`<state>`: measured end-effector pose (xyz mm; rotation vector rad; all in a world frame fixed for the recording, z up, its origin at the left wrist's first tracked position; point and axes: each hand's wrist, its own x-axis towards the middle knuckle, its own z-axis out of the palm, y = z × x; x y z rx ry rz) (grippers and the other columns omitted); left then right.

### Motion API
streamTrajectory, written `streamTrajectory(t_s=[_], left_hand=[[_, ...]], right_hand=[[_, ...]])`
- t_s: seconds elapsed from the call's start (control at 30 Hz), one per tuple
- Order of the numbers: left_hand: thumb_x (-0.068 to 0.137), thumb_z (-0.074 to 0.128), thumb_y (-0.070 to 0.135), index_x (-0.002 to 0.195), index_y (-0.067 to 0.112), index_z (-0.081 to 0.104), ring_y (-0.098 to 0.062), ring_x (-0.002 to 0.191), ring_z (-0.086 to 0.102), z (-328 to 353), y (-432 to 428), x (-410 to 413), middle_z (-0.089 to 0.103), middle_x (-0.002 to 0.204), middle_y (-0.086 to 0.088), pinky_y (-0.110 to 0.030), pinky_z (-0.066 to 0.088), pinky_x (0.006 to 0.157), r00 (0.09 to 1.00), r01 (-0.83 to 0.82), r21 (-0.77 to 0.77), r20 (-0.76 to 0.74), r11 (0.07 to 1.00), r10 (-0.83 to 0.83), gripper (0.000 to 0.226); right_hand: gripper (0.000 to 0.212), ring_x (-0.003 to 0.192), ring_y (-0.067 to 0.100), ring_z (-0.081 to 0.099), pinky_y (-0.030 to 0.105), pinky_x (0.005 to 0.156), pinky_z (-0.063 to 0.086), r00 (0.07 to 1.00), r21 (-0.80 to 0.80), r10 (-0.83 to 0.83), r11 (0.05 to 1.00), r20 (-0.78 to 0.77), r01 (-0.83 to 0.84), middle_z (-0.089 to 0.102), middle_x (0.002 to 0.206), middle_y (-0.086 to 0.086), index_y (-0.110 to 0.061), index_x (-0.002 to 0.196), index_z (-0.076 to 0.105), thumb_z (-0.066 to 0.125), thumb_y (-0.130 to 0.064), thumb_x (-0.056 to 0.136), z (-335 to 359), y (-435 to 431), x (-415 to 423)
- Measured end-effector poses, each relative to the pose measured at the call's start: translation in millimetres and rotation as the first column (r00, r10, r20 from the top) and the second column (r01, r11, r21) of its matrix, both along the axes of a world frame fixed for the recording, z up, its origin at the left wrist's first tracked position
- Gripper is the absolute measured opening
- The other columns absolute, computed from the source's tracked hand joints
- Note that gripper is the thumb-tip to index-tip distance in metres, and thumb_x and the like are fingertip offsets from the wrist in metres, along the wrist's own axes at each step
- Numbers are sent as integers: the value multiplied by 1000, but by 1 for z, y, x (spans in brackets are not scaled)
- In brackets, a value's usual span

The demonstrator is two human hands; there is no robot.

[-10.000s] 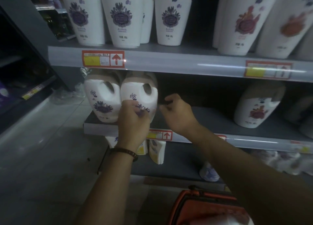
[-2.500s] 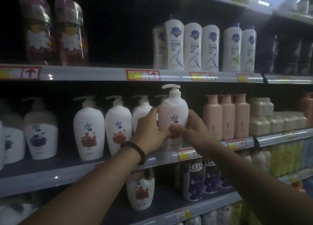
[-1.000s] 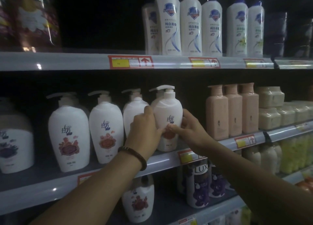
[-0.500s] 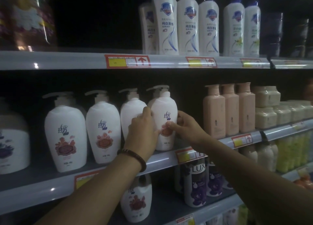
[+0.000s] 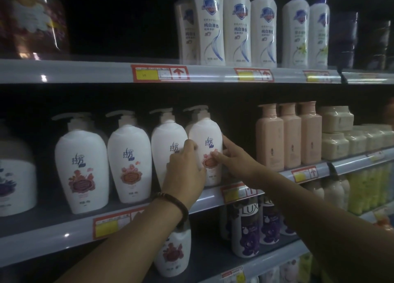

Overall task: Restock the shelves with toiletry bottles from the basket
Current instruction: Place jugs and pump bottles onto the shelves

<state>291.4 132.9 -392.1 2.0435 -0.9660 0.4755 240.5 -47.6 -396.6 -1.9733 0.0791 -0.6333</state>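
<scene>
A white pump bottle with a red flower label stands upright on the middle shelf, rightmost in a row of like bottles. My left hand wraps its left side and partly covers the neighbouring pump bottle. My right hand presses fingers on its right side and label. Both hands grip it. The basket is out of view.
Two more white pump bottles stand to the left. Pink bottles and beige jars stand to the right. Tall white bottles fill the upper shelf. Purple Lux bottles sit below.
The pump bottle has gone from held in front of the shelf to standing further back in the row. Both hands stayed on it and followed it inward.
</scene>
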Motion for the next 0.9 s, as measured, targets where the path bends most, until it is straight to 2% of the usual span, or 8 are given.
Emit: streamTrajectory(t_s=[0.13,0.23,0.33,0.4,0.53,0.73,0.9], left_hand=[[92,79,20,137,24,49,-24,106,71,-4,-1,2,73,115,-5,-46,61,100,1000,11,-21,-14,1000,-11,54],[92,79,20,134,25,52,-24,107,71,-5,2,5,73,117,-5,-45,61,100,999,7,-22,-33,1000,-7,51],[92,80,22,131,25,54,-23,106,71,-7,4,6,73,115,-4,-43,61,99,999,-5,-48,-50,999,2,47],[92,80,21,131,24,56,-22,105,71,-7,5,7,74,114,-4,-43,61,99,998,-3,-61,-61,998,0,46],[92,78,20,129,22,57,-22,105,71,-7,7,5,74,112,-4,-42,60,101,997,12,-48,-70,999,-15,43],[96,72,17,124,22,61,-16,111,66,-8,11,2,74,112,-3,-34,55,106,986,26,-70,-161,997,-37,30],[99,66,17,121,22,63,-19,112,67,-12,16,0,73,116,-2,-35,56,105,967,38,-90,-247,995,-60,22]], right_hand=[[57,115,18,73,48,101,60,999,-48,-37,998,-21,36,73,127,0,-31,159,34,58,-23,108,5,4,-2],[66,120,20,71,50,104,58,996,-17,-54,998,-69,52,71,132,0,-27,165,25,58,-27,108,5,3,-1],[44,112,20,72,37,90,63,995,43,-78,996,-55,81,73,126,4,-15,150,49,58,-24,108,1,8,-2],[37,108,22,74,37,85,65,990,51,-135,989,-37,137,73,121,5,-14,139,56,64,-26,105,-5,11,-1],[46,107,22,73,50,91,64,965,-9,-260,966,-44,260,72,119,-1,-23,134,57,76,-36,94,-11,19,-4],[51,102,19,73,49,87,65,929,-42,-369,929,-14,368,71,115,-4,-25,135,55,78,-41,93,-11,33,-12],[51,100,15,73,47,87,64,897,-64,-441,895,20,442,73,113,-7,-25,137,57,77,-43,93,-19,46,-21]])
